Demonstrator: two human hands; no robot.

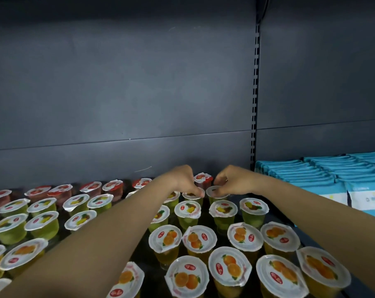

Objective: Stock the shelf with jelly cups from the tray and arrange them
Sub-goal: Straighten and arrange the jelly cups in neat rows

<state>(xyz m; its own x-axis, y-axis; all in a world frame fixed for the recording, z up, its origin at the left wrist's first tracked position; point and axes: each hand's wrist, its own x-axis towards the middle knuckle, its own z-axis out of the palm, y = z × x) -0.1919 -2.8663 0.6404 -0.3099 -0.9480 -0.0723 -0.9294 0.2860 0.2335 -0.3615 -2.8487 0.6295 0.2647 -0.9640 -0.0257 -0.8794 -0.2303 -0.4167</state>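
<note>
Both bare forearms reach over a dark shelf [139, 258] crowded with upright jelly cups. The left hand [185, 180] curls downward, its fingers [200, 192] pinching the lid rim of a pineapple jelly cup [192, 195] standing directly beneath them. The right hand [229, 182] mirrors it, its fingers [217, 191] pinching the lid edge of a second pineapple jelly cup [214, 193] just beside the first (the two lids nearly touch between the fingertips). Just beyond the fingers, against the grey back panel [122, 87], runs a row of red-lidded jelly cups [89, 188], one of which [202, 178] shows between the two hands. Nearer the camera than the fingers stand further green pineapple cups [187, 210], and nearest of all the orange jelly cups [229, 268] with orange-slice lids. More pineapple cups [42, 222] stand to the left of the left forearm. Well to the right of the right fingers, past a slotted upright [254, 93], lie stacked blue-and-white packets [324, 172].
</note>
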